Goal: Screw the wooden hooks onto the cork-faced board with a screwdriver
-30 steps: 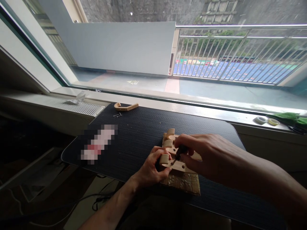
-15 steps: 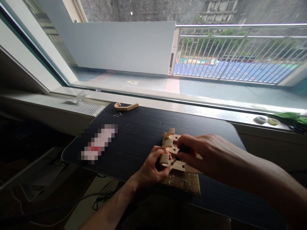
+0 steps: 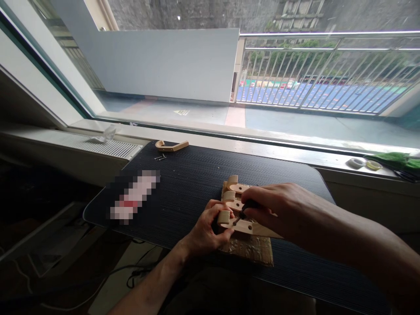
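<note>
My left hand (image 3: 211, 225) is closed around the curled end of the nearest wooden hook (image 3: 242, 226), thumb on its near side. My right hand (image 3: 274, 203) grips a screwdriver (image 3: 243, 213) by its dark handle. The tool slants down to the left, its tip at a hole near the hook's curl; a second dark hole shows farther right. Two more wooden hooks, a middle one (image 3: 229, 196) and a far one (image 3: 232, 180), lie alongside. All three rest on a brown board (image 3: 252, 251) with a shiny, wrinkled surface. My right hand hides their right-hand ends.
A loose wooden hook (image 3: 172, 146) and several screws (image 3: 160, 157) lie at the back left of the black table (image 3: 193, 183). A pixelated item (image 3: 134, 197) sits on the left. Tape rolls (image 3: 357, 163) and a green cloth (image 3: 395, 161) are on the sill.
The view has shifted very slightly. Both hands keep their grip, and the screwdriver stays at the same hole; my right wrist looks turned a little.
</note>
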Action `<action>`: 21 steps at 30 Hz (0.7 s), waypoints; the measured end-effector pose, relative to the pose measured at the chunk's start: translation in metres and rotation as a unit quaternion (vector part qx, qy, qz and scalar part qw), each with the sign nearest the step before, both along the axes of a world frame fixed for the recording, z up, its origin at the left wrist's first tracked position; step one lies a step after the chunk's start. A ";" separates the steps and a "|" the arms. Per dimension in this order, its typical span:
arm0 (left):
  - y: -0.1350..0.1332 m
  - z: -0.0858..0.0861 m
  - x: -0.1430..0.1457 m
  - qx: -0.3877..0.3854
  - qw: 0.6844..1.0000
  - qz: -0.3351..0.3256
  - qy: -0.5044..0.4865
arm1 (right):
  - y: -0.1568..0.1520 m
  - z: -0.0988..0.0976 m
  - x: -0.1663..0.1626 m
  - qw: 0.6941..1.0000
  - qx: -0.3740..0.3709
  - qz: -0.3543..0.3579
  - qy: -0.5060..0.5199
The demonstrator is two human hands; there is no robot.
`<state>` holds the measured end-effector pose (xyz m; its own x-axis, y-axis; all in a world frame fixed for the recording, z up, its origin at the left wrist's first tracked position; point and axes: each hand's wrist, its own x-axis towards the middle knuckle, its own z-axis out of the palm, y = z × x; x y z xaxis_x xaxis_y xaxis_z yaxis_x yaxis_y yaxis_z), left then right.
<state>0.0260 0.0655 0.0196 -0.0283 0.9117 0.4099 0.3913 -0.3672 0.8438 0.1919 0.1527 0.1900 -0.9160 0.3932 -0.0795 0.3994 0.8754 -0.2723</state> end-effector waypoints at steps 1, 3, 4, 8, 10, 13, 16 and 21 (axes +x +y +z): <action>0.000 0.000 0.000 0.004 1.000 0.001 -0.001 | -0.001 0.000 -0.001 1.000 0.010 -0.002 -0.002; 0.000 -0.001 0.000 0.007 1.000 0.004 -0.003 | -0.003 0.001 -0.003 0.999 0.032 -0.002 -0.014; 0.000 -0.001 0.001 0.006 1.000 0.005 -0.003 | -0.004 0.003 -0.004 0.999 0.038 0.000 -0.019; 0.000 -0.001 0.001 -0.003 1.000 0.009 0.000 | -0.006 0.009 -0.007 1.000 0.018 0.016 -0.018; -0.001 0.000 0.001 -0.006 1.000 0.006 0.001 | -0.005 0.010 -0.007 1.000 0.006 0.028 -0.013; 0.000 -0.001 0.001 -0.009 1.000 0.003 0.001 | -0.001 0.004 -0.005 1.000 -0.006 0.027 -0.001; 0.001 -0.003 0.001 -0.001 1.000 0.004 0.000 | 0.002 -0.003 -0.003 1.000 -0.015 0.011 0.016; 0.001 -0.004 0.001 0.007 1.000 0.005 0.002 | 0.001 -0.011 -0.003 1.000 0.004 -0.023 0.020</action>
